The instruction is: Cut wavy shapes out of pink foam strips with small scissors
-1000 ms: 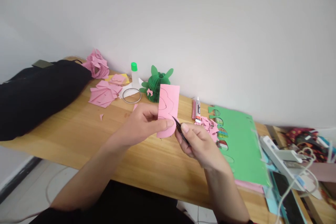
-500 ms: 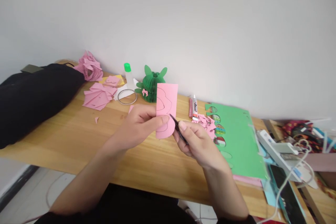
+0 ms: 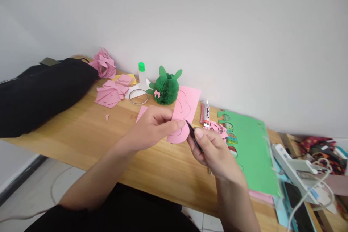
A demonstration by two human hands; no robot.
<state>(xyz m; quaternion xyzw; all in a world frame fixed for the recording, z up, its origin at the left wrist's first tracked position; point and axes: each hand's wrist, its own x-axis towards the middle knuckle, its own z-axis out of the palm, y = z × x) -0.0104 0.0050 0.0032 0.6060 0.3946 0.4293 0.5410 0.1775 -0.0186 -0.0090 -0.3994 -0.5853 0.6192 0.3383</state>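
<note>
My left hand pinches a pink sheet of paper by its left side, above the table. A curvy outline is drawn on the paper, and its lower right edge is cut into a rounded shape. In my right hand are dark scissors, their blades at the paper's right edge near my left thumb. The handles are mostly covered by my fingers. Behind the paper stands a green honeycomb paper cactus with leaf-shaped pieces and a small pink bow on it.
Pink paper scraps and a glue bottle with a green cap lie at the back left, beside a ring. A black bag fills the left. On the right are a glue tube, green card and a power strip.
The pink paper has tilted, its top leaning right. The scissors' blades stay at its right edge. My view has shifted slightly, so the table's things appear farther right.
</note>
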